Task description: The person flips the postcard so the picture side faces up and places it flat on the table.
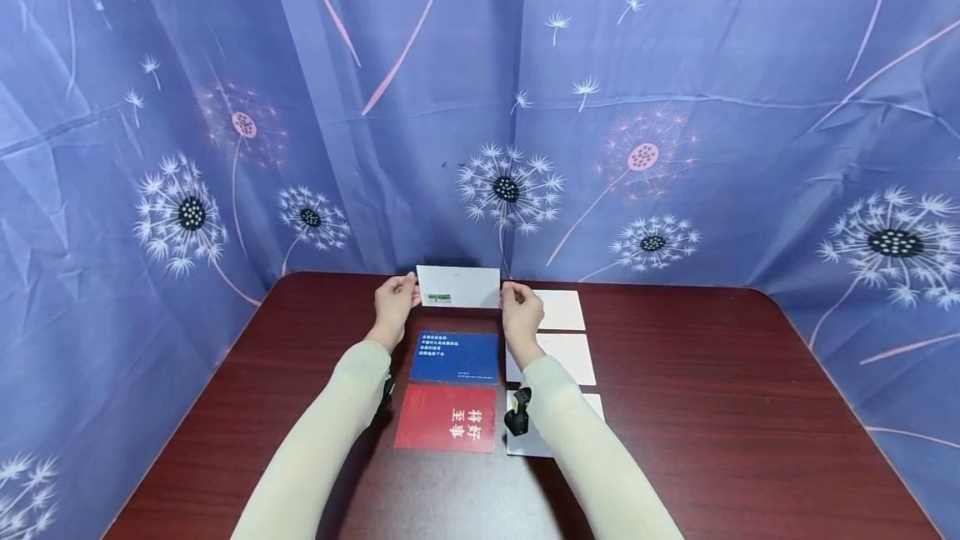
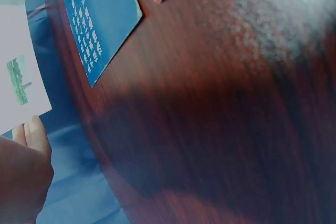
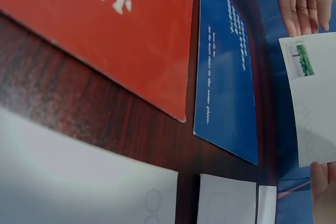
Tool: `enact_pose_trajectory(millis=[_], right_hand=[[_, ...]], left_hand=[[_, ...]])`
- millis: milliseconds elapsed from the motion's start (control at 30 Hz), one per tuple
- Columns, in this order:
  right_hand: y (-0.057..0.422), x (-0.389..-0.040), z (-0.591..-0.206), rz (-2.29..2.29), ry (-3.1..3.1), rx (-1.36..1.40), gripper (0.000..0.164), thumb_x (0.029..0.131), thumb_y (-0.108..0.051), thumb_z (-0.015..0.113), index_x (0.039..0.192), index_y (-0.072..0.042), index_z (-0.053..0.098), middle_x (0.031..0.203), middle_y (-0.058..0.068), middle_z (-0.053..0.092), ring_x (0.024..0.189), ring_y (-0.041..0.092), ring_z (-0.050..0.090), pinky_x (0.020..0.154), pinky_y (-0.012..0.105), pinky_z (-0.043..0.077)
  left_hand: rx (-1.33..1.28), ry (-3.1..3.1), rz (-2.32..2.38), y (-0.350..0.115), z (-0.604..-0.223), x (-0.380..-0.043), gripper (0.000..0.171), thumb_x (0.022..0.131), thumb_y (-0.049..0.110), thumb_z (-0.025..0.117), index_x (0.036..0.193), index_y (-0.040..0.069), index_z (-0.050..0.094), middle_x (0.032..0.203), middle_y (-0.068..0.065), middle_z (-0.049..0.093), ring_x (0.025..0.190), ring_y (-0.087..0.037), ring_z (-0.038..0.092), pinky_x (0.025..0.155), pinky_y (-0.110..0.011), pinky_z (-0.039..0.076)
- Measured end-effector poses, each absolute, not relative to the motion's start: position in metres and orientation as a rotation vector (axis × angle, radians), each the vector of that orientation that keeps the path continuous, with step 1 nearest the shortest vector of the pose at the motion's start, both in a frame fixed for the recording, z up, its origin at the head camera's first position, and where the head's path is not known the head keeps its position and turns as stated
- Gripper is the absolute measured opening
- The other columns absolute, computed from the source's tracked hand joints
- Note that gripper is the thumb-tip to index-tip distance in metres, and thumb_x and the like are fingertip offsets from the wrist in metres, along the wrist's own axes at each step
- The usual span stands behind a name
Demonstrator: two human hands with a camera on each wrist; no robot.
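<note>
A white postcard with a small green printed stamp in one corner is held up, tilted, over the far end of the table. My left hand pinches its left edge between thumb and fingers. At the opposite edge, my right hand pinches the card too. Both hands also appear on the postcard in the right wrist view. Just below it lies a blue card with white writing, and nearer still a red card with large white characters.
Right of the coloured cards, a column of white cards lies flat: a far one, a middle one and a near one, partly covered by my right arm. The dark red wooden table ends at a blue dandelion-print curtain.
</note>
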State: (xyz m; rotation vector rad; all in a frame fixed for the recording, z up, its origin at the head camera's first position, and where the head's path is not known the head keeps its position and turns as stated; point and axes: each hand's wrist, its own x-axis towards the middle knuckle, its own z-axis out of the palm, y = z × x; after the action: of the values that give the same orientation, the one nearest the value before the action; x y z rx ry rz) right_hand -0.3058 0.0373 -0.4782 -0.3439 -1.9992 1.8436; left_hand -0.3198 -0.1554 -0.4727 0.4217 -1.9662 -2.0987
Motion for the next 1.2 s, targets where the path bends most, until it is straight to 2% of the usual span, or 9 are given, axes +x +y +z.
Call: enact_pose_trajectory(millis=[167, 433, 633, 767, 833, 933, 1067, 1133, 1200], right_hand=[[0.037, -0.305, -0.477, 1.971, -1.92, -0.392, 0.025, 0.093, -0.019, 0.064, 0.096, 0.005, 0.071, 0.082, 0.016, 0.069, 0.08, 0.032, 0.068, 0.063, 0.021, 0.056], [0.038, -0.305, -0.478, 2.039, -1.853, -0.401, 0.019, 0.087, -0.014, 0.071, 0.09, 0.005, 0.07, 0.071, 0.006, 0.065, 0.062, 0.009, 0.061, 0.063, 0.02, 0.055], [0.04, -0.303, -0.477, 1.957, -1.928, -0.435, 0.023, 0.087, -0.018, 0.073, 0.09, 0.005, 0.07, 0.073, 0.009, 0.067, 0.06, 0.007, 0.058, 0.059, 0.018, 0.052], [0.042, -0.302, -0.478, 1.907, -1.99, -0.488, 0.029, 0.085, -0.025, 0.075, 0.085, 0.004, 0.072, 0.067, 0.009, 0.066, 0.054, 0.01, 0.057, 0.049, 0.017, 0.044], [0.043, -0.303, -0.479, 1.954, -1.975, -0.489, 0.03, 0.085, -0.024, 0.075, 0.084, 0.006, 0.073, 0.065, 0.011, 0.067, 0.051, 0.012, 0.058, 0.049, 0.021, 0.049], [0.045, -0.305, -0.48, 2.04, -1.94, -0.48, 0.03, 0.085, -0.02, 0.075, 0.085, 0.01, 0.072, 0.064, 0.014, 0.068, 0.051, 0.017, 0.063, 0.056, 0.032, 0.057], [0.046, -0.307, -0.482, 2.074, -1.954, -0.481, 0.027, 0.085, -0.015, 0.074, 0.09, 0.011, 0.072, 0.068, 0.017, 0.069, 0.063, 0.029, 0.069, 0.067, 0.042, 0.059], [0.047, -0.308, -0.482, 2.07, -1.983, -0.492, 0.024, 0.085, -0.013, 0.073, 0.092, 0.01, 0.073, 0.069, 0.015, 0.069, 0.07, 0.033, 0.07, 0.069, 0.041, 0.059], [0.048, -0.308, -0.482, 2.066, -2.003, -0.502, 0.02, 0.085, -0.009, 0.073, 0.094, 0.009, 0.073, 0.074, 0.015, 0.07, 0.065, 0.028, 0.069, 0.065, 0.034, 0.059]], left_hand=[[0.408, -1.939, -2.125, -0.156, -0.472, -0.319, 0.026, 0.097, 0.016, 0.057, 0.096, -0.01, 0.061, 0.074, -0.007, 0.062, 0.069, -0.015, 0.063, 0.09, -0.046, 0.052], [0.398, -1.914, -2.168, -0.156, -0.47, -0.318, 0.022, 0.096, 0.013, 0.058, 0.095, -0.008, 0.061, 0.073, -0.006, 0.06, 0.069, -0.013, 0.062, 0.093, -0.047, 0.05], [0.45, -2.009, -2.124, -0.159, -0.472, -0.318, 0.03, 0.095, 0.023, 0.062, 0.098, -0.007, 0.062, 0.084, -0.012, 0.062, 0.08, -0.024, 0.066, 0.089, -0.042, 0.053], [0.468, -2.078, -2.103, -0.161, -0.473, -0.318, 0.04, 0.093, 0.031, 0.063, 0.099, -0.008, 0.063, 0.09, -0.015, 0.063, 0.089, -0.033, 0.065, 0.086, -0.039, 0.055], [0.459, -2.084, -2.122, -0.161, -0.473, -0.318, 0.044, 0.093, 0.032, 0.063, 0.102, -0.011, 0.063, 0.093, -0.02, 0.064, 0.092, -0.035, 0.065, 0.085, -0.039, 0.055], [0.421, -2.064, -2.16, -0.162, -0.474, -0.318, 0.045, 0.094, 0.028, 0.063, 0.107, -0.015, 0.063, 0.099, -0.027, 0.065, 0.09, -0.033, 0.068, 0.086, -0.041, 0.054], [0.35, -2.042, -2.2, -0.163, -0.471, -0.316, 0.041, 0.094, 0.019, 0.063, 0.11, -0.019, 0.061, 0.088, -0.021, 0.07, 0.071, -0.018, 0.069, 0.089, -0.045, 0.052], [0.35, -2.058, -2.204, -0.164, -0.472, -0.316, 0.038, 0.094, 0.016, 0.063, 0.113, -0.017, 0.061, 0.091, -0.022, 0.069, 0.076, -0.022, 0.071, 0.09, -0.044, 0.052], [0.358, -2.075, -2.199, -0.164, -0.472, -0.316, 0.035, 0.093, 0.012, 0.063, 0.115, -0.016, 0.061, 0.097, -0.023, 0.069, 0.076, -0.02, 0.071, 0.089, -0.042, 0.052]])
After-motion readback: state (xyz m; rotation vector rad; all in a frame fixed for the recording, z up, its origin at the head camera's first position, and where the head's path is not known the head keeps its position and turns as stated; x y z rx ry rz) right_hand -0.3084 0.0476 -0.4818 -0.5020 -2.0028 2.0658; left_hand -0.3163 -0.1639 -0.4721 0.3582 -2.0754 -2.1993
